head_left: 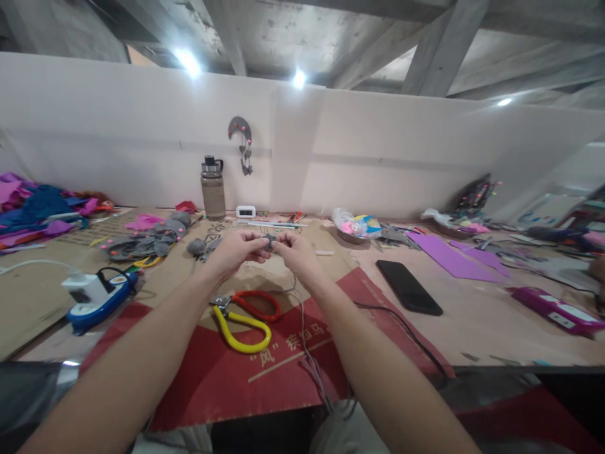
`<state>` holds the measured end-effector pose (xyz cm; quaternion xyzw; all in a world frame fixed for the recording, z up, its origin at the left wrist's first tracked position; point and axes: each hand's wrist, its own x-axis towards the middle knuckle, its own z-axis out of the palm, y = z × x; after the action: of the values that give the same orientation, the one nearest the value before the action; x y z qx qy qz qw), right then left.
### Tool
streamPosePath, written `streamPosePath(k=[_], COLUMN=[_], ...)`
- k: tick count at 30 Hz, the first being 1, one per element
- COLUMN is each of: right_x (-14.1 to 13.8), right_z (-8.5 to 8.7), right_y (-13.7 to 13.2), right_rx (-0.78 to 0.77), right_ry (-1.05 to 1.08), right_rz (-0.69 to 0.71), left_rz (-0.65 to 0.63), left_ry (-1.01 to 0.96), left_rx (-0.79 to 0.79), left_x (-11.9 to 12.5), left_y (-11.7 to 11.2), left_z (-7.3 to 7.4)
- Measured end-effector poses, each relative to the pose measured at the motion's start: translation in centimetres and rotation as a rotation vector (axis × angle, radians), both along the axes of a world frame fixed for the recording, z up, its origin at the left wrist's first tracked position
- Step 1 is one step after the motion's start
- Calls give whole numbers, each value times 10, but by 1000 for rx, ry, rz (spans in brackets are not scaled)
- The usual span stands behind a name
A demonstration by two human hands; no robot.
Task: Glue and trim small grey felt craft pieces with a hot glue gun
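Observation:
My left hand (pixel 239 249) and my right hand (pixel 295 249) meet above the middle of the workbench. Both pinch a small grey felt piece (pixel 271 240) between their fingertips. A thin grey thread (pixel 305 343) hangs from it down toward me. On the red cardboard sheet (pixel 222 372) below my hands lie scissors with one red and one yellow handle (pixel 246 318).
A black phone (pixel 409 287) lies right of my hands. A water bottle (pixel 212 188) stands at the white back wall. Grey felt pieces (pixel 142 243) and coloured fabric (pixel 38 211) lie left. A power strip with a charger (pixel 97 296) sits left; purple sheets (pixel 447 255) right.

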<state>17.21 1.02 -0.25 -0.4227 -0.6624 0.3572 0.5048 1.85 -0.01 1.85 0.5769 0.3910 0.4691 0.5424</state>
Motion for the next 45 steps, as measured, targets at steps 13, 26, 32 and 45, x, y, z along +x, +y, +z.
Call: streamPosePath(k=[13, 26, 32, 45], right_x=[-4, -4, 2, -18], right_z=[-11, -17, -18, 8], right_y=[6, 8, 12, -82], right_rx=[-17, -45, 9, 355], right_ry=[-73, -207, -273, -911], right_rz=[69, 41, -76, 489], left_rz=[190, 251, 235, 552], left_ry=[-73, -217, -310, -32], left_rx=[87, 42, -27, 281], left_x=[-12, -23, -30, -46], left_y=[14, 21, 25, 31], left_z=[-6, -7, -6, -6])
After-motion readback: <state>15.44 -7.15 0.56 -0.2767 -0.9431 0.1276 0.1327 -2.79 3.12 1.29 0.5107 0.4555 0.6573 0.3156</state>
